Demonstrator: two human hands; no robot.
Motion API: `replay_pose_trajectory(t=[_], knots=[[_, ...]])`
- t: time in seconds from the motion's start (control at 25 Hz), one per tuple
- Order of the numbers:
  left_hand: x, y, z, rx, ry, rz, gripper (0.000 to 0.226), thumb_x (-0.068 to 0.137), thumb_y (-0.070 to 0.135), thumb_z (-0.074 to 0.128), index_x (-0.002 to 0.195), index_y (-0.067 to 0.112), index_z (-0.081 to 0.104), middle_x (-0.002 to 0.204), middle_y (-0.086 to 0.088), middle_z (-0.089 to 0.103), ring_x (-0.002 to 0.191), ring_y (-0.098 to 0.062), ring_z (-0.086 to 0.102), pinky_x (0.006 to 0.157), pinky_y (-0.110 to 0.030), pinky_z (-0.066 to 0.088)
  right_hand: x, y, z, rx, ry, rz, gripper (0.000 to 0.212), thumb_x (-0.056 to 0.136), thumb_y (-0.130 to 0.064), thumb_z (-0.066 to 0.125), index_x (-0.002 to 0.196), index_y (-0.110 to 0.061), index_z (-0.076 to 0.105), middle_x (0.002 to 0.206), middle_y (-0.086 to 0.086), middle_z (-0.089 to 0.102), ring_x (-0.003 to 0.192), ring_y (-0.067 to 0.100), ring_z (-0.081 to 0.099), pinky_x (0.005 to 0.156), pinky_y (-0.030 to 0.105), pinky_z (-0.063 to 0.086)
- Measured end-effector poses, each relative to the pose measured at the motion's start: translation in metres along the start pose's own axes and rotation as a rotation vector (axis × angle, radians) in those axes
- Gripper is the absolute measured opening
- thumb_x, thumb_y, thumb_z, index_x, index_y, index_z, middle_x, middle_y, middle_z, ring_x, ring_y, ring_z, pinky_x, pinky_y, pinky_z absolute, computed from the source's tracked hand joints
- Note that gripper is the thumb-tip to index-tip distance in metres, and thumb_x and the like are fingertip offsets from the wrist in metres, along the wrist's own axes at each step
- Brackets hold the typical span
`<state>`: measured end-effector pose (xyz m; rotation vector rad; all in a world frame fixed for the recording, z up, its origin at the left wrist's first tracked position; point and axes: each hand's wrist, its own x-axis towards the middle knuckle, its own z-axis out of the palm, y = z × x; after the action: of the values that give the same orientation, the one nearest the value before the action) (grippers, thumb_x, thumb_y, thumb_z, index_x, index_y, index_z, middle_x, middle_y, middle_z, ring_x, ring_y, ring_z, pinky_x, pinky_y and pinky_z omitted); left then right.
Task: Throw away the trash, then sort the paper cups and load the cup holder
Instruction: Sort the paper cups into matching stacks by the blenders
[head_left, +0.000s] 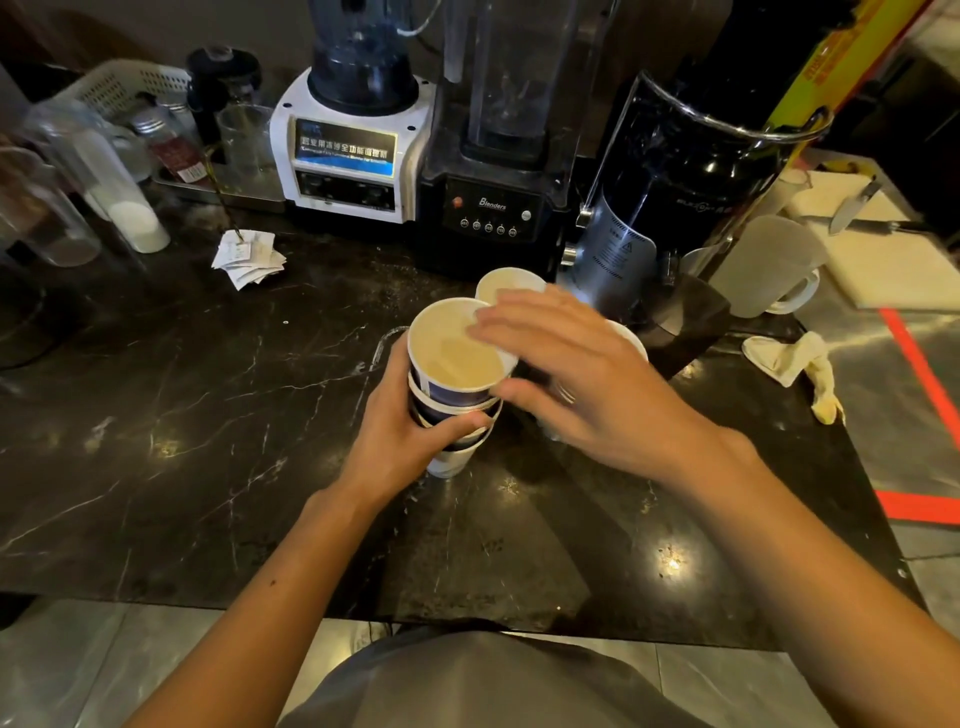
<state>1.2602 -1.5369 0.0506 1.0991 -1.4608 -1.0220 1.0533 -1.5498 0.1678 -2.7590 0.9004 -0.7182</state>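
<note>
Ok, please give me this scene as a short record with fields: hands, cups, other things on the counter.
left hand: grips a stack of nested paper cups
right hand: open, fingers spread above the stack's top cup
other cup: stands behind the stack, partly hidden
loose paper: paper slips near the white blender
surface: dark marble counter

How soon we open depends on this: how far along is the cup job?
Done: several blue-and-white paper cups are nested into one stack. In hand: the left hand holds that stack in its grip while the right hand spreads over the top cup. Left: a loose white paper cup stands behind, crumpled white paper slips lie on the black marble counter, and no cup holder shows.
</note>
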Motion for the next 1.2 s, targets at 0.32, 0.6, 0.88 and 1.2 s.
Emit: replay_pose_trajectory(t=[0.32,0.6,0.88,1.2], knots=[[0.001,0.0,-0.003,-0.022,-0.018,-0.043,0.087,0.074,0.04,0.084,0.143,0.046,0.032,0.136,0.021,0.052,0.129,-0.004,0.049,0.1,-0.02,0.045,0.022,0.0,-0.005,0.031,0.057,-0.012,0.032,0.098,-0.031,0.057,0.124,-0.013,0.063,0.118,0.001,0.067,0.111,0.019,0.06,0.106,0.037,0.04],[0.001,0.0,-0.003,-0.029,-0.024,-0.066,0.093,0.071,0.044,0.084,0.145,0.042,0.029,0.137,0.021,0.051,0.129,-0.005,0.05,0.101,-0.026,0.047,0.02,0.006,0.006,-0.036,-0.015,-0.042,0.012,0.092,-0.011,0.065,0.096,-0.005,0.074,0.09,0.007,0.073,0.086,0.027,0.069,0.106,0.045,0.042],[-0.001,-0.002,-0.006,0.028,-0.019,-0.103,0.101,0.067,0.047,0.082,0.146,0.049,0.021,0.136,0.037,0.04,0.13,0.006,0.042,0.104,-0.024,0.042,0.04,0.039,-0.046,-0.087,0.573,0.191,0.016,0.094,-0.005,0.06,0.104,0.004,0.069,0.098,0.0,0.061,0.091,0.005,0.056,0.084,0.008,0.041],[-0.004,-0.005,-0.002,0.041,-0.01,-0.101,0.094,0.068,0.048,0.082,0.143,0.046,0.026,0.136,0.034,0.042,0.132,0.004,0.04,0.105,-0.017,0.038,0.02,0.084,-0.012,-0.236,0.359,0.189,0.019,0.095,-0.012,0.058,0.103,0.0,0.071,0.097,0.016,0.072,0.093,0.031,0.065,0.102,0.035,0.042]])
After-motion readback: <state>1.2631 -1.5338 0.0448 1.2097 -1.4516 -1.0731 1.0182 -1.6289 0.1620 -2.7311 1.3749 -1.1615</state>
